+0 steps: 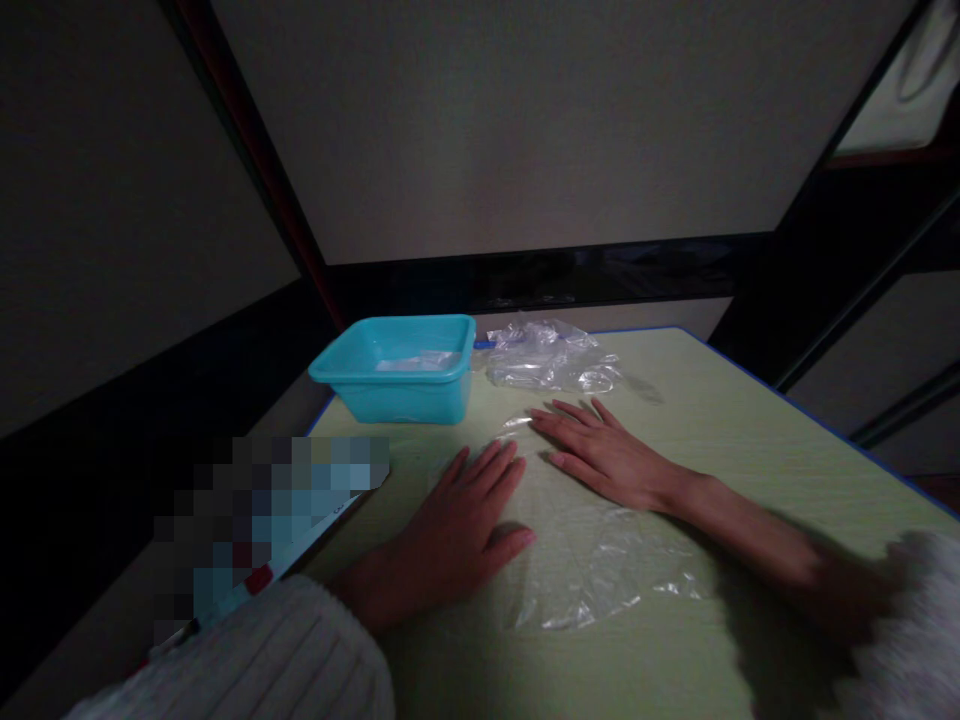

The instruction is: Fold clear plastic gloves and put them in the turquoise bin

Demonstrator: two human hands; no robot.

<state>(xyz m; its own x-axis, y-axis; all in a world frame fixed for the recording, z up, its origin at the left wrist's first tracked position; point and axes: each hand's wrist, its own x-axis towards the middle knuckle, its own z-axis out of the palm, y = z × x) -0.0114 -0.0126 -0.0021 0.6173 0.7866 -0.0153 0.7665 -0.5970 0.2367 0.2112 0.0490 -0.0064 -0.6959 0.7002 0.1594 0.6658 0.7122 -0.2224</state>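
A clear plastic bag (592, 570) lies spread out on the pale green table (757, 430), its near part wrinkled and shiny. My left hand (469, 525) rests palm down at the bag's left side, fingers stretched forward and thumb out to the right. Palm down on the upper right part of the bag, my right hand (600, 455) has its fingers spread toward the far left. Neither hand grips anything. The bag's far edge is hard to make out against the tabletop.
At the far left of the table stands a turquoise plastic basin (409, 398) with whitish, flat material inside. Beside it sits a crumpled heap of clear plastic bags (551, 355). A blurred-out bluish object (300, 530) lies along the left edge. A wall panel (525, 130) rises behind the table.
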